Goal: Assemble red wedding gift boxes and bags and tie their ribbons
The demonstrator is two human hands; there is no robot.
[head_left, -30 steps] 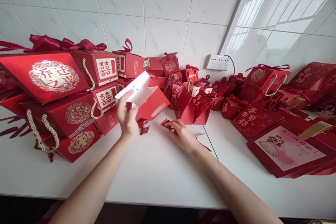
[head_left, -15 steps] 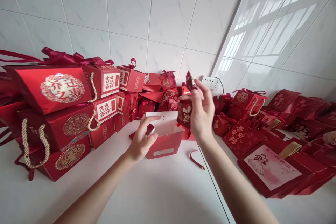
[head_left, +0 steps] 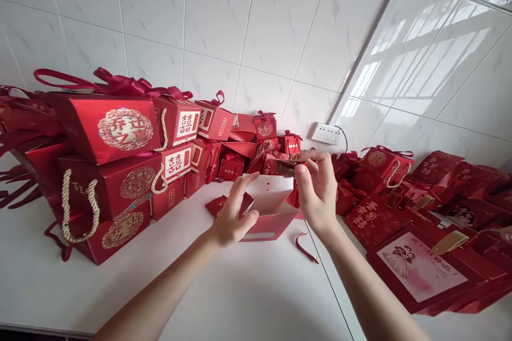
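**Left hand.** The left forearm enters from the lower left and rises diagonally over the white countertop (head_left: 240, 293). The left hand (head_left: 231, 219) sits at the left end of the open red gift box (head_left: 276, 224). The thumb presses on the box's red front wall. The other fingers stretch up and forward over the left edge, towards the white interior. The hand thus grips the box's left wall, with the fingers only partly curled.

**Right hand.** The right forearm enters from the lower right and angles up to the centre. The right hand (head_left: 318, 194) is raised at the box's right rear corner, with the back of the hand facing the camera. Thumb and forefinger pinch a small dark red packet (head_left: 288, 166). The remaining fingers are bent loosely behind it. The packet is held in the air, just above the box opening and clear of its walls.

**Box position.** The box stands upright on the countertop between the two hands, top open, with a slot in its front wall.

**Surroundings.**
- A short red ribbon piece (head_left: 304, 249) lies on the countertop, just right of the box.
- Stacked red gift boxes (head_left: 108, 133) with cream rope handles (head_left: 78, 208) stand at the left.
- Smaller red boxes line the tiled wall behind.
- A white power socket (head_left: 327, 133) is mounted on the wall.
- A flat red bag with a couple's picture (head_left: 424, 272) lies at the right.
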